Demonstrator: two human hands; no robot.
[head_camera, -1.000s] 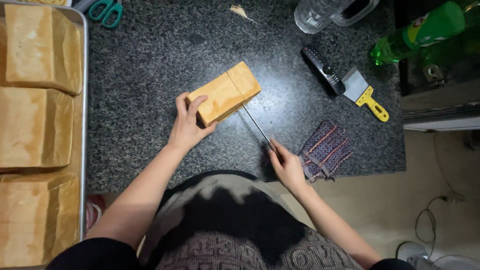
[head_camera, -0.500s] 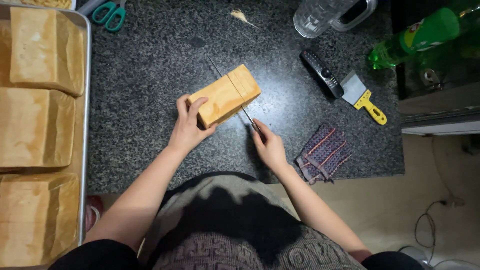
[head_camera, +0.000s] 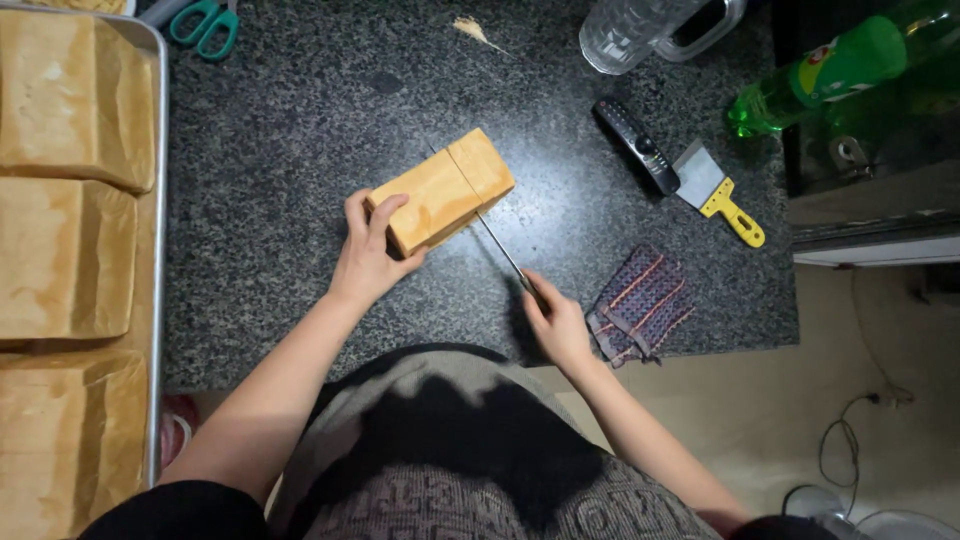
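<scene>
A golden-brown loaf (head_camera: 442, 190) lies on the dark speckled counter (head_camera: 300, 110). My left hand (head_camera: 368, 255) grips the loaf's near end and holds it down. My right hand (head_camera: 555, 320) is shut on the handle of a long knife (head_camera: 500, 247). The blade runs up into a cut about a third of the way from the loaf's far end, with a slice partly separated there.
A metal tray (head_camera: 160, 200) at the left holds several more loaves (head_camera: 70, 100). Green-handled scissors (head_camera: 205, 20) lie at the top. A remote (head_camera: 637, 145), a yellow-handled scraper (head_camera: 722, 190), a patterned cloth (head_camera: 640, 305), a clear jug (head_camera: 640, 25) and a green bottle (head_camera: 820, 70) sit to the right.
The knife went forward through the loaf half a second ago and has now drawn back toward me, deeper in the cut. My left hand stays on the loaf.
</scene>
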